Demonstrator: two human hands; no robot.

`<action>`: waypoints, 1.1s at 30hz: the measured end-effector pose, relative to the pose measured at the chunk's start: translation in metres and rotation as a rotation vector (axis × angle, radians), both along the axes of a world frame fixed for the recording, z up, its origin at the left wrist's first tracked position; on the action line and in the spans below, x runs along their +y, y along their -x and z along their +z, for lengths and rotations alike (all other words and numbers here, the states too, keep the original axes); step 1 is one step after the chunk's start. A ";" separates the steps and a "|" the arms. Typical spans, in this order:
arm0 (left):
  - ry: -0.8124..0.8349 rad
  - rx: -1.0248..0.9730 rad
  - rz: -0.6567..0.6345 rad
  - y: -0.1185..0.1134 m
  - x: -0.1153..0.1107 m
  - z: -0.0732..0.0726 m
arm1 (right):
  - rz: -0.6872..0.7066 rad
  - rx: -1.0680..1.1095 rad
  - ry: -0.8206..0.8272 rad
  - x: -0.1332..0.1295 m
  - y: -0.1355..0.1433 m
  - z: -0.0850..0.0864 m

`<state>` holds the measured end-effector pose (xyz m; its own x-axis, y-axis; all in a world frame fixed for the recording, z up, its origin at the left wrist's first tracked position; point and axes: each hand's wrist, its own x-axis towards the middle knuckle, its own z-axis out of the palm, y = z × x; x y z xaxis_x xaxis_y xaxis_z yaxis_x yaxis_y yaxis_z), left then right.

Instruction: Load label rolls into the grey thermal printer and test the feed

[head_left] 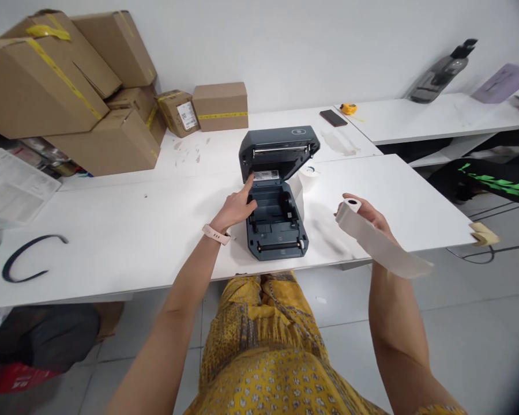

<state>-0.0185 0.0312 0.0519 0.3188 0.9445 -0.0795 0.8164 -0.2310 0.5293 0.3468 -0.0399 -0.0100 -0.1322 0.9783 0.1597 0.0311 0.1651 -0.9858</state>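
A dark grey label printer stands on the white table with its lid raised and its roll bay bare inside. My left hand is at the printer's left side. Its index finger points up by the hinge, near a white sticker, and the thumb is spread over the bay's edge; it holds nothing. Out to the right, above the table's front edge, my right hand grips a small roll of white labels. A loose strip hangs from the roll toward the lower right.
Behind the printer sits another white roll. Cardboard boxes are piled at the back left. A phone and a yellow tape measure lie at the back. A dark curved band is on the left; a bottle stands far right.
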 end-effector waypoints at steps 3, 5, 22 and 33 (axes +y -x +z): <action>-0.017 0.014 0.007 0.000 0.003 -0.001 | -0.193 -0.006 -0.031 0.011 -0.005 -0.033; -0.021 0.022 0.012 0.001 0.005 -0.001 | -0.288 -0.027 -0.034 0.024 -0.002 -0.049; 0.042 -0.279 0.082 0.011 0.015 -0.010 | -0.359 -0.130 0.111 0.082 -0.013 -0.048; 0.139 -0.280 0.071 0.018 0.021 0.003 | -0.060 -0.227 0.228 0.196 0.029 -0.018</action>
<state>-0.0367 0.0523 0.0549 0.2806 0.9512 -0.1282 0.6459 -0.0884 0.7583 0.3175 0.1566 -0.0276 -0.0802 0.9926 -0.0910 0.2577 -0.0676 -0.9638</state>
